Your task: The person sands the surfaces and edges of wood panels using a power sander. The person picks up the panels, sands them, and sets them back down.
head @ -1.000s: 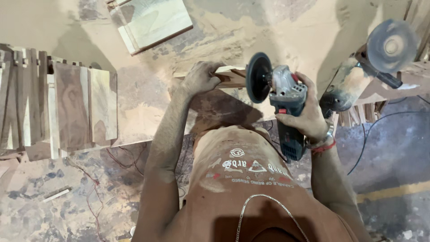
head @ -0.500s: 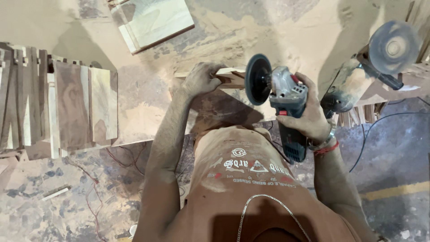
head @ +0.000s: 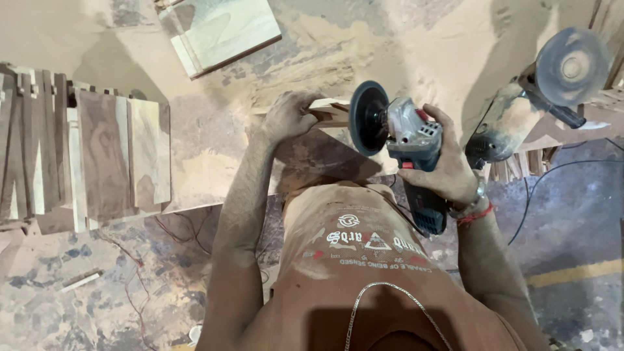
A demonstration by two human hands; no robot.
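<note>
Mid-sanding: left hand [head: 290, 117] clamped on wood piece [head: 333, 110], right hand [head: 444, 170] gripping grinder [head: 404, 151] (disc apart), needing contact next.

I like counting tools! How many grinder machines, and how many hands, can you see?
Angle grinders: 2, one held, one lying on the bench
Hands: 2, left hand on a wood piece, right hand on the held grinder
Total: 4

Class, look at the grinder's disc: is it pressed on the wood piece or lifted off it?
Lifted off. The disc stands on edge beside the wood piece that the left hand holds.
</note>
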